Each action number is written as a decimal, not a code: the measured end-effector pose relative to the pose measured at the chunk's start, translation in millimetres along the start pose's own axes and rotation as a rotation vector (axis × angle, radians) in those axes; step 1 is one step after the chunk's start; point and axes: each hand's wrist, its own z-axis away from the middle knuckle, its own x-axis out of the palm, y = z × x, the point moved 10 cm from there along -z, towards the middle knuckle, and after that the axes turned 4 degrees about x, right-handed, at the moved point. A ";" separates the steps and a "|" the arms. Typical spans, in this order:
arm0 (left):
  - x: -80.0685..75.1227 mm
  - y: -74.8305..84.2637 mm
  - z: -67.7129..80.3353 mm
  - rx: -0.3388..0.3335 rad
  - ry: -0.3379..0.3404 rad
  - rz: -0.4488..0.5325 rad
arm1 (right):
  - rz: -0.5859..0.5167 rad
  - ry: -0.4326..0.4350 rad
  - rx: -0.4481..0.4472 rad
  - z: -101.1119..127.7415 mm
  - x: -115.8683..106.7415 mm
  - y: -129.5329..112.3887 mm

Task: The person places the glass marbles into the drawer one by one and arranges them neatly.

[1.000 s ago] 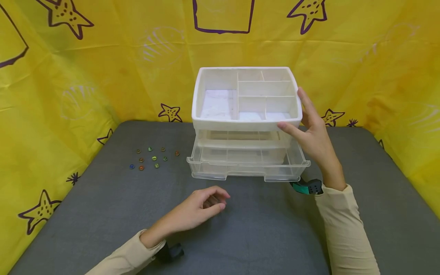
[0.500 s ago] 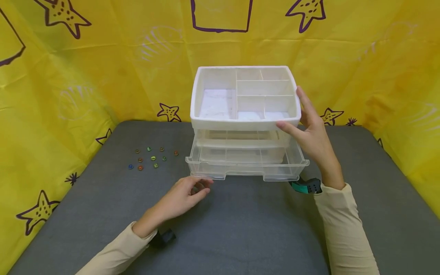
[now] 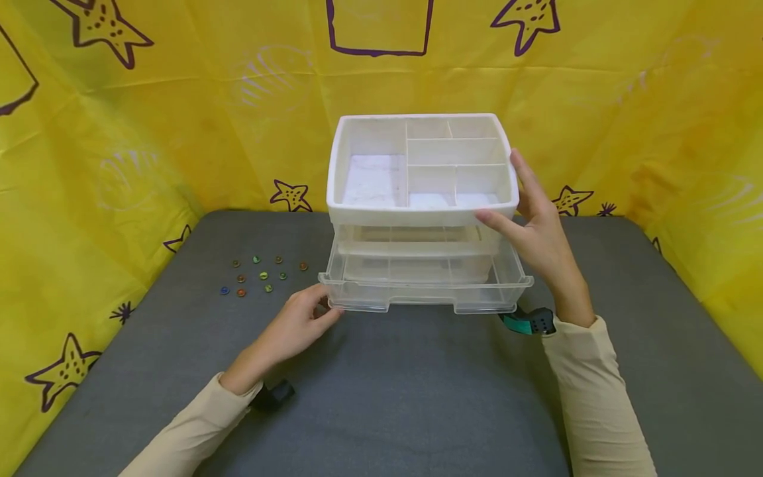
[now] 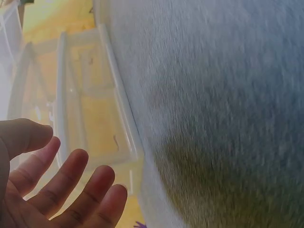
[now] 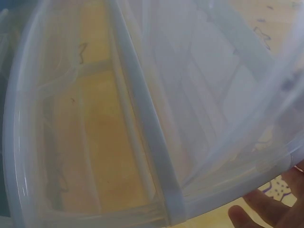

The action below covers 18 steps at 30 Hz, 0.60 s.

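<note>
A white plastic drawer organizer (image 3: 417, 216) stands at the back of the table, its top tray split into compartments. Below, a clear drawer (image 3: 422, 295) is pulled out towards the front. My right hand (image 3: 544, 242) holds the organizer's right front corner, thumb on the front rim and fingers along the side. At the clear drawer's left front corner is my left hand (image 3: 292, 328), fingertips partly hidden by the drawer. In the left wrist view its fingers (image 4: 66, 173) are spread and loosely bent; contact with the drawer cannot be told.
Several small round coloured pieces (image 3: 263, 275) lie on the grey tabletop (image 3: 417, 397), left of the organizer. A yellow cloth (image 3: 238, 132) with starfish drawings hangs behind and at both sides.
My left hand has moved left and forward, from in front of the drawer to its left front corner. The right hand keeps its hold; the small pieces lie as before.
</note>
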 end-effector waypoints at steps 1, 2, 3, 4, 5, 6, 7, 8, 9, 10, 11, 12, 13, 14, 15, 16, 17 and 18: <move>-2.0 -2.1 -0.6 -0.010 0.005 -0.011 | 0.000 0.000 0.001 0.0 0.0 0.0; -3.8 -4.5 -1.3 -0.023 0.007 -0.020 | 0.001 0.000 0.001 0.0 -0.1 0.1; -5.5 -7.3 -2.2 -0.034 0.010 -0.023 | 0.005 0.001 0.002 0.0 -0.3 0.2; -7.3 -10.3 -3.1 -0.045 0.013 -0.029 | 0.007 0.002 0.003 -0.1 -0.3 0.2; -9.1 -13.6 -4.0 -0.060 0.017 -0.032 | 0.009 0.002 0.003 -0.1 -0.2 0.3; -10.9 -17.2 -4.9 -0.071 0.023 -0.038 | 0.011 0.002 0.004 -0.2 -0.2 0.3; -12.8 -20.5 -6.0 -0.077 0.031 -0.044 | 0.012 0.003 0.003 -0.2 -0.1 0.2; -14.6 -23.5 -7.2 -0.081 0.038 -0.047 | 0.013 0.003 0.002 -0.2 -0.1 0.1; -16.5 -26.1 -8.2 -0.083 0.048 -0.052 | 0.012 0.003 0.001 -0.1 0.0 0.1; -18.1 -28.7 -9.2 -0.085 0.055 -0.055 | 0.008 0.002 0.000 -0.1 0.2 0.0; -19.6 -31.2 -10.1 -0.087 0.062 -0.055 | 0.006 0.000 -0.001 -0.1 0.4 0.0; -21.0 -33.5 -11.1 -0.087 0.069 -0.057 | 0.004 0.000 -0.002 0.0 0.5 -0.1; -22.2 -35.2 -12.2 -0.088 0.073 -0.057 | 0.003 0.000 -0.003 0.0 0.5 -0.1; -23.3 -37.4 -13.2 -0.091 0.079 -0.057 | 0.002 0.001 -0.004 0.1 0.4 -0.1; -24.5 -39.6 -14.1 -0.093 0.085 -0.057 | 0.002 0.002 -0.003 0.2 0.4 0.1; -25.7 -42.1 -14.9 -0.097 0.090 -0.057 | 0.004 0.003 -0.003 0.2 0.2 0.2; -27.1 -44.2 -15.7 -0.101 0.096 -0.059 | 0.006 0.004 -0.003 0.3 0.0 0.2; -28.5 -46.0 -16.5 -0.102 0.101 -0.063 | 0.009 0.006 -0.003 0.3 -0.2 0.2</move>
